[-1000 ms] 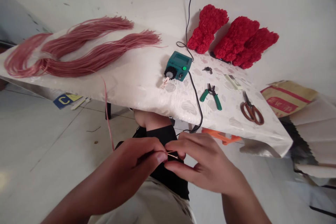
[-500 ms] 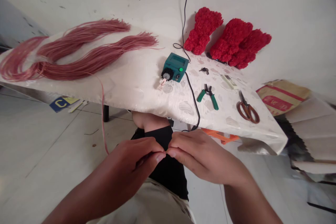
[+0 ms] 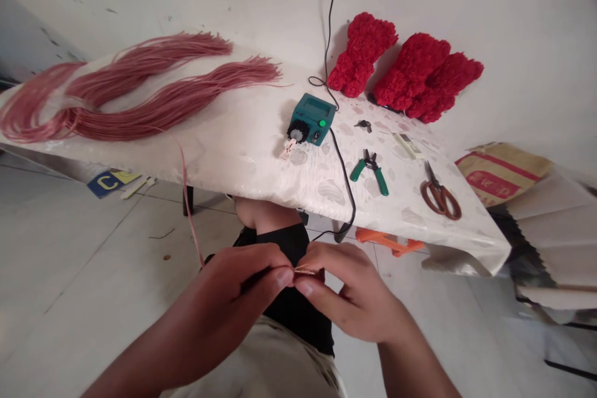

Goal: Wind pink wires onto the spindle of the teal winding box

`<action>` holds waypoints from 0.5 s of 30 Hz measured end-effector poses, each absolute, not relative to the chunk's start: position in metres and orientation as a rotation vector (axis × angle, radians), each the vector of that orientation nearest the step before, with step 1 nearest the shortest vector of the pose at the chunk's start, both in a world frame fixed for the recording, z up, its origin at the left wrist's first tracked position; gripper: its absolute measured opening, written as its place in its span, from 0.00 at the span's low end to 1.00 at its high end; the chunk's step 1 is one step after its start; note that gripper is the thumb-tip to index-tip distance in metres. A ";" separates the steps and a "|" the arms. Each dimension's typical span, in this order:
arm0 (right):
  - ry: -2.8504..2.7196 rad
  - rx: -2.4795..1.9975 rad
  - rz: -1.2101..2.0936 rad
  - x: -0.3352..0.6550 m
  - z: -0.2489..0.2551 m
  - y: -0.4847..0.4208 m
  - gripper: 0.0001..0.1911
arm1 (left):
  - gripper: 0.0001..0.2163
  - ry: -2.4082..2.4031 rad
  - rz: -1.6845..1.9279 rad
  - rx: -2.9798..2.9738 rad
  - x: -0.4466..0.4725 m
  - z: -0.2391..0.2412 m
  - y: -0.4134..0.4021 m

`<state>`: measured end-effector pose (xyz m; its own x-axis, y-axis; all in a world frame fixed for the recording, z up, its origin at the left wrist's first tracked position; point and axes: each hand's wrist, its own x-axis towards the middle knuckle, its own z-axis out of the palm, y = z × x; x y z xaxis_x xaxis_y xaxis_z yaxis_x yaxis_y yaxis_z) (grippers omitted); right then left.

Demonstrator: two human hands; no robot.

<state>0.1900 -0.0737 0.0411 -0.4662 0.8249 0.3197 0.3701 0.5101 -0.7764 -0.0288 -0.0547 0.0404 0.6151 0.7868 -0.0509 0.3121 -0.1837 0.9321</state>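
Observation:
A pink electrical wire (image 3: 185, 186) runs from the bundle, over the table's front edge and down to my left hand (image 3: 249, 286). My left hand is closed, its thumb and forefinger pinching the wire near its end. Thin copper-coloured strands (image 3: 305, 270) stick out to the right of that pinch. My right hand (image 3: 347, 283) is closed around these strands, thumb below and forefinger above, with a small gap that shows them. Both hands meet above my lap, in front of the table. Part of the wire is hidden behind my left hand.
On the table (image 3: 224, 161) lie a large bundle of pink wires (image 3: 153, 118), a teal device with a dial (image 3: 311, 118), wire strippers (image 3: 370, 171), scissors (image 3: 439, 193) and a pale ruled strip (image 3: 408, 145). Red fluffy bunches (image 3: 410, 71) lean against the wall. A black cable (image 3: 346, 180) crosses the edge.
My right hand has loosened and turned slightly, uncovering more of the copper-coloured strands. My left hand keeps its pinch, and the hanging wire has shifted a little to the right.

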 end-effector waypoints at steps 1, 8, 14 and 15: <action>-2.036 -0.961 0.804 0.188 0.041 -0.074 0.04 | 0.17 0.893 0.545 1.759 -0.028 0.040 -0.055; -1.974 -0.962 0.836 0.185 0.044 -0.067 0.06 | 0.17 0.897 0.517 1.767 -0.027 0.040 -0.054; -1.941 -1.045 0.839 0.189 0.041 -0.069 0.09 | 0.16 0.895 0.496 1.772 -0.027 0.042 -0.052; -1.977 -1.031 0.838 0.190 0.041 -0.069 0.08 | 0.16 0.897 0.489 1.774 -0.027 0.043 -0.052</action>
<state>0.1904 -0.0689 0.0408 -0.4023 0.8619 0.3086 0.3775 0.4633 -0.8018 -0.0268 -0.0522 0.0426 0.6365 0.7663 -0.0873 0.3415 -0.1785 0.9228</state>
